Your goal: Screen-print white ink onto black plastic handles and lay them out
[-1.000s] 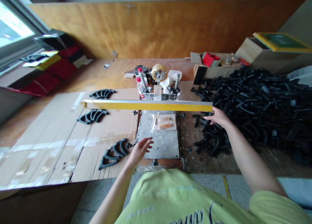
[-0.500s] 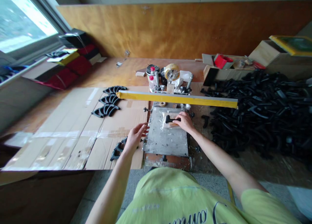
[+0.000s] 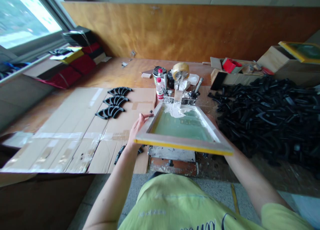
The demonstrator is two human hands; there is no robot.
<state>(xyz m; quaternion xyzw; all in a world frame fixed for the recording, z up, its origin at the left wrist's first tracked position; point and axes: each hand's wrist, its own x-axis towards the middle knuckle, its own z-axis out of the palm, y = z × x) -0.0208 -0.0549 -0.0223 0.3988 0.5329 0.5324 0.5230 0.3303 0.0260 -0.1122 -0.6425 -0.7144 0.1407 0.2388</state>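
Note:
A screen frame (image 3: 186,141) with a green mesh and a yellow front edge slopes over the metal plate (image 3: 172,154), covering most of it. At the frame's left side is my left hand (image 3: 138,125), its fingers against the rim and partly hidden behind it. My right hand (image 3: 212,120) is at the frame's right side, mostly hidden by it, so its fingers do not show. White paste lies on the back part of the mesh, by the clamp (image 3: 178,97). The black piece on the plate is hidden under the frame.
Black curved parts (image 3: 113,98) lie in rows on cardboard (image 3: 67,123) at the left. A large heap of black parts (image 3: 270,120) fills the right. Behind the clamp stand a bottle (image 3: 160,90), a tape roll (image 3: 181,71) and a black tub (image 3: 158,71).
The frame has swung down from its raised, edge-on position over the plate. My right hand has left the black piece and moved to the frame's right side; my left hand has moved up slightly.

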